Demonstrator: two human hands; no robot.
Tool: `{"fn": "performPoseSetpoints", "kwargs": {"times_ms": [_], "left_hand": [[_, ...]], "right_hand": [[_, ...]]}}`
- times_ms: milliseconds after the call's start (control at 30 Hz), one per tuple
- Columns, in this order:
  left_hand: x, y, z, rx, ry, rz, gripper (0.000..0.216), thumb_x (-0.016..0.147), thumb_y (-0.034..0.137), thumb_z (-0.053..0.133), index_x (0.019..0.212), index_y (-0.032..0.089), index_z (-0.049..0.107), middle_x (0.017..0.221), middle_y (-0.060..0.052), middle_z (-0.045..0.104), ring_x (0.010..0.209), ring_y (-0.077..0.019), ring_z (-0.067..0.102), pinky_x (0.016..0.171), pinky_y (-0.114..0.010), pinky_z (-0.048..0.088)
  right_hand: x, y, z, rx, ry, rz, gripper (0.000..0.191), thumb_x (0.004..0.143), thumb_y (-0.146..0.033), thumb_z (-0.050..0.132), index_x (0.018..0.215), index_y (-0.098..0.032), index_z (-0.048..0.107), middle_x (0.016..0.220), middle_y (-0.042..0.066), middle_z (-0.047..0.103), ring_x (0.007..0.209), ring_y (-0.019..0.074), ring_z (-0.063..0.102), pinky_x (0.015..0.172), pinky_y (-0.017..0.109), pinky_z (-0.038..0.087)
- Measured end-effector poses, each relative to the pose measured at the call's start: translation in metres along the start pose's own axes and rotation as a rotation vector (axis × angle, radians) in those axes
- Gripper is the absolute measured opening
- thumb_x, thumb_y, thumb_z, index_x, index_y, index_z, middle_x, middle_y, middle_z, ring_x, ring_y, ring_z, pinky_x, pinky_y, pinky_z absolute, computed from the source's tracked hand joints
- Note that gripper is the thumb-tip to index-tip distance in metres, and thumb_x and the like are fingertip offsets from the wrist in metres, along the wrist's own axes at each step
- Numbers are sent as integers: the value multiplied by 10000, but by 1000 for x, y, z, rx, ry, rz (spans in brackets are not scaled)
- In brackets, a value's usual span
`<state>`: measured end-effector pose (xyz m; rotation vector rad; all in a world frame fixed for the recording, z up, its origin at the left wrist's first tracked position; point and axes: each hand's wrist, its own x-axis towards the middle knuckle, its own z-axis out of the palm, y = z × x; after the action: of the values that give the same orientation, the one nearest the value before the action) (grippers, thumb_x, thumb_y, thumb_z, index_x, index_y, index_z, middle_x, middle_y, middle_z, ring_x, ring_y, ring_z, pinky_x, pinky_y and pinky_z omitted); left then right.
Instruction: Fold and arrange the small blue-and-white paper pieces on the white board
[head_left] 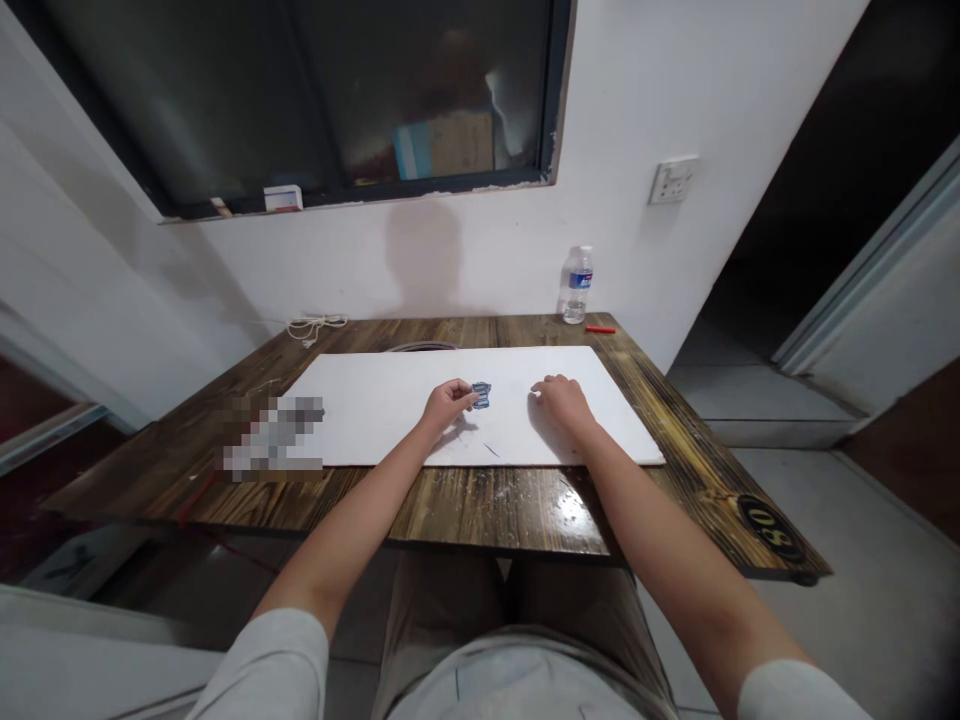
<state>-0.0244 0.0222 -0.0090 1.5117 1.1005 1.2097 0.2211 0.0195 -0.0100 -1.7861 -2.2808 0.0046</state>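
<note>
My left hand (448,401) rests on a white board (375,410) and pinches the left edge of a small blue and white object (481,394), fingers closed on it. My right hand (561,397) lies on the same board a little to the right, fingers curled downward against the surface, apart from the blue object. I cannot make out anything under those fingers. Both forearms reach out over the front edge of the wooden table (465,505).
A clear water bottle (577,284) stands at the table's back right beside a red pen (601,329). A coiled white cord (315,324) lies at the back left. A blurred patch (271,436) covers the board's left end. The table's right side borders an open doorway.
</note>
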Motion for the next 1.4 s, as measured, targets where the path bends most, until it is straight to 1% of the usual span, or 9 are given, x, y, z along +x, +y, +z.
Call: {"fn": "performPoseSetpoints", "kwargs": {"times_ms": [200, 467, 600, 800, 900, 1000, 1200, 1300, 1400], "left_hand": [[1, -1, -1, 8, -6, -2, 364, 597, 434, 798, 726, 163, 592, 626, 3, 608, 565, -114, 549, 517, -228, 422], [0, -2, -1, 15, -5, 0, 350, 610, 430, 786, 727, 161, 595, 640, -4, 615, 580, -120, 548, 499, -225, 417], [0, 0, 0, 9, -13, 2, 337, 609, 410, 789, 723, 158, 596, 633, -1, 611, 570, -109, 542, 504, -220, 416], [-1, -1, 0, 12, 1, -16, 356, 604, 429, 796, 719, 160, 593, 635, 3, 611, 568, -107, 540, 493, -213, 404], [-1, -1, 0, 22, 7, -19, 352, 611, 430, 794, 720, 162, 594, 640, 2, 619, 560, -108, 541, 497, -219, 410], [-1, -1, 0, 15, 5, -11, 348, 606, 424, 795, 721, 159, 600, 641, 1, 621, 563, -110, 545, 514, -225, 413], [-1, -2, -1, 11, -46, -39, 375, 595, 440, 809, 723, 157, 599, 589, 8, 595, 506, -100, 515, 473, -212, 354], [0, -4, -1, -19, -62, -37, 383, 593, 444, 817, 718, 156, 599, 581, 13, 589, 492, -96, 509, 470, -208, 336], [0, -5, -1, -73, -94, -1, 393, 582, 450, 830, 707, 155, 603, 612, 3, 613, 545, -111, 549, 532, -221, 391]], "right_hand": [[-4, -1, 0, 30, 8, 31, 292, 852, -105, 464, 928, -157, 742, 1042, 161, 640, 986, 285, 524, 787, 364, 329], [-1, 3, 12, 154, 55, 150, 253, 885, -181, 483, 999, -187, 708, 1087, 147, 613, 1024, 289, 503, 795, 357, 358], [1, 6, 12, 211, 105, 145, 200, 859, -163, 527, 970, -191, 690, 1035, 113, 630, 972, 258, 529, 785, 335, 372], [4, -8, 6, 576, 284, -60, 65, 792, -232, 651, 765, -199, 699, 823, 36, 606, 773, 177, 541, 730, 286, 412], [2, -25, 5, 827, 311, -161, 129, 778, -346, 702, 738, -223, 706, 705, 9, 602, 682, 166, 526, 688, 293, 426], [-5, -39, 5, 960, 344, -272, 188, 794, -415, 698, 738, -238, 720, 760, 34, 663, 746, 188, 572, 734, 324, 459], [-10, -45, 7, 858, 463, -348, 117, 850, -332, 670, 794, -258, 741, 839, 50, 700, 848, 206, 613, 791, 347, 495], [-6, -43, 11, 772, 559, -478, 98, 861, -266, 665, 800, -259, 742, 844, 45, 712, 841, 201, 608, 777, 346, 495], [-3, -42, 15, 686, 608, -580, 94, 859, -208, 666, 816, -250, 738, 837, 43, 719, 813, 197, 592, 752, 343, 483]]}}
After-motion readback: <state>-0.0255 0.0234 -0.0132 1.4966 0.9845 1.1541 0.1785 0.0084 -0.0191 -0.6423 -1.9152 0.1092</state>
